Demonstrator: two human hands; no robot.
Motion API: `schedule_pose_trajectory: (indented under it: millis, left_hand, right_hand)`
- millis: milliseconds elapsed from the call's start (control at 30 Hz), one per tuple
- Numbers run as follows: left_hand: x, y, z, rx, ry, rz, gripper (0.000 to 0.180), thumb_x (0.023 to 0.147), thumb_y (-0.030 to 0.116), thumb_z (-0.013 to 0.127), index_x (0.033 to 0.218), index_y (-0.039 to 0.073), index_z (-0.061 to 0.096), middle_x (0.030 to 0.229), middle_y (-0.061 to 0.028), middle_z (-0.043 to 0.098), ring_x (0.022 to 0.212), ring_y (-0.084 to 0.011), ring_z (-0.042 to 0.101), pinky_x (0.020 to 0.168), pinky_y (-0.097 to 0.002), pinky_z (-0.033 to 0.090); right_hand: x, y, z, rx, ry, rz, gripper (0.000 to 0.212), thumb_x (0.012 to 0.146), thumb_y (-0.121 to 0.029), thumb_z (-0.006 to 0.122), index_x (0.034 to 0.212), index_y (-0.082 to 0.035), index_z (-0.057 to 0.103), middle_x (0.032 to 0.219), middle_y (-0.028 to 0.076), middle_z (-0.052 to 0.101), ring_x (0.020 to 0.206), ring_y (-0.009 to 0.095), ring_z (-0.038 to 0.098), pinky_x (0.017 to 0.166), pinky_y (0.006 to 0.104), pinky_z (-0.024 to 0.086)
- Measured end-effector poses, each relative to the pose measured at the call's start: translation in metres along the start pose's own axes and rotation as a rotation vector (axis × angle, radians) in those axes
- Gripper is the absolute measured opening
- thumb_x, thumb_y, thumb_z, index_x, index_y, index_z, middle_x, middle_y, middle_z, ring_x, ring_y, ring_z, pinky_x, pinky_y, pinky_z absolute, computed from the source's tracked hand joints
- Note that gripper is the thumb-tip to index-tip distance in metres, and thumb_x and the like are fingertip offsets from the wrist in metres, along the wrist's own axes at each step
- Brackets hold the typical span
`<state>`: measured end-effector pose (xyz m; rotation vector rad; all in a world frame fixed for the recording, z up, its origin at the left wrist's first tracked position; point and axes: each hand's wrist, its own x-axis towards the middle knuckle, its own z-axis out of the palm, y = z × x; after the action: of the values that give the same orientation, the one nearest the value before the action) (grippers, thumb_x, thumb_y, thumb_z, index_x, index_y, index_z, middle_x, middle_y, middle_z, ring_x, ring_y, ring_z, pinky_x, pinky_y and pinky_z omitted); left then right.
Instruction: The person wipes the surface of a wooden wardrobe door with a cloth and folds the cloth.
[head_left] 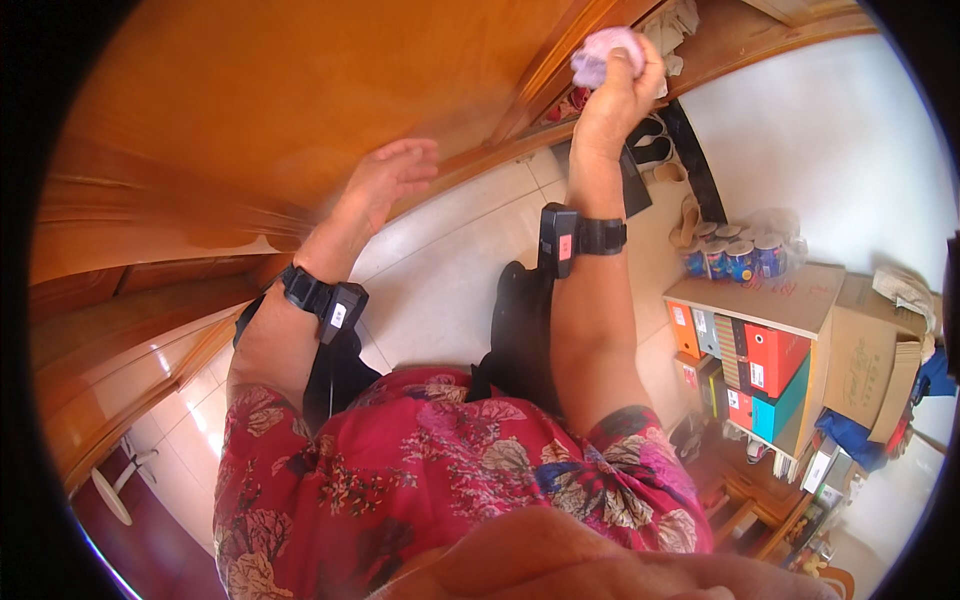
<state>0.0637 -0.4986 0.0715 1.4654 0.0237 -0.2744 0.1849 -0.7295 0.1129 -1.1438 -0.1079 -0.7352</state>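
Observation:
Up at the top of the view, my right hand (620,100) is closed around a small bunched pale pink cloth (596,60), thumb pressed on it. It is beside an opening in the wooden cabinet, where crumpled cream cloth (676,25) shows behind my fingers. My left hand (392,172) holds nothing. Its fingers are stretched out and slightly blurred, in front of the large orange-brown wooden cabinet door (320,90); whether they touch it I cannot tell.
Shoes (670,172) lie along the white wall. A shelf of shoe boxes (775,360) stands at the right, with plastic-wrapped blue cans (740,260) on top. Beside it is an open cardboard box (865,355). Pale floor tiles (440,270) lie below me.

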Motion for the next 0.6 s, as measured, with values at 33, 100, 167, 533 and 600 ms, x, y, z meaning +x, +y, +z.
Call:
schedule_pose_trajectory:
  millis: [33,100,167,533,600]
  left_hand:
    - [-0.003,0.000,0.001,0.046,0.008,0.049,0.033,0.102,0.023,0.053,0.127,0.004,0.059,0.124,-0.0117,0.062,0.113,-0.0249,0.059,0.098,-0.0363,0.048]
    - [-0.007,0.004,0.003,0.098,0.005,0.097,0.033,0.102,0.023,0.053,0.127,0.004,0.059,0.124,-0.0117,0.061,0.113,-0.0251,0.059,0.098,-0.0368,0.048]
    - [-0.008,0.013,0.007,0.056,-0.012,0.067,0.034,0.102,0.024,0.053,0.128,0.003,0.059,0.125,-0.0121,0.061,0.114,-0.0255,0.058,0.099,-0.0372,0.047]
    - [-0.006,0.008,0.002,-0.001,0.001,0.050,0.032,0.101,0.026,0.055,0.124,0.005,0.062,0.123,-0.0097,0.063,0.111,-0.0234,0.060,0.095,-0.0353,0.048]
    - [-0.009,0.011,0.003,-0.006,-0.009,0.057,0.032,0.101,0.026,0.055,0.123,0.005,0.063,0.123,-0.0094,0.063,0.111,-0.0230,0.060,0.095,-0.0350,0.048]
  right_hand:
    - [-0.003,-0.020,0.012,-0.140,-0.013,-0.195,0.025,0.090,-0.004,0.061,0.115,-0.002,0.057,0.110,0.008,0.058,0.098,0.018,0.059,0.088,0.0306,0.049]
    - [-0.003,-0.028,0.017,-0.378,-0.060,-0.484,0.025,0.085,0.001,0.064,0.110,-0.003,0.060,0.112,0.009,0.057,0.105,0.020,0.056,0.095,0.0323,0.045]
    - [0.002,-0.007,0.035,-0.379,0.113,-0.687,0.020,0.093,-0.012,0.060,0.109,-0.001,0.063,0.095,0.008,0.066,0.091,0.020,0.063,0.081,0.0339,0.051]
    - [-0.031,-0.007,0.004,-0.274,-0.154,0.374,0.030,0.070,0.001,0.073,0.094,-0.001,0.057,0.093,0.009,0.059,0.083,0.021,0.057,0.079,0.0323,0.049]
    - [-0.028,-0.013,0.010,-0.293,-0.085,0.312,0.030,0.072,-0.002,0.074,0.097,-0.001,0.057,0.094,0.010,0.060,0.085,0.021,0.058,0.082,0.0319,0.049]
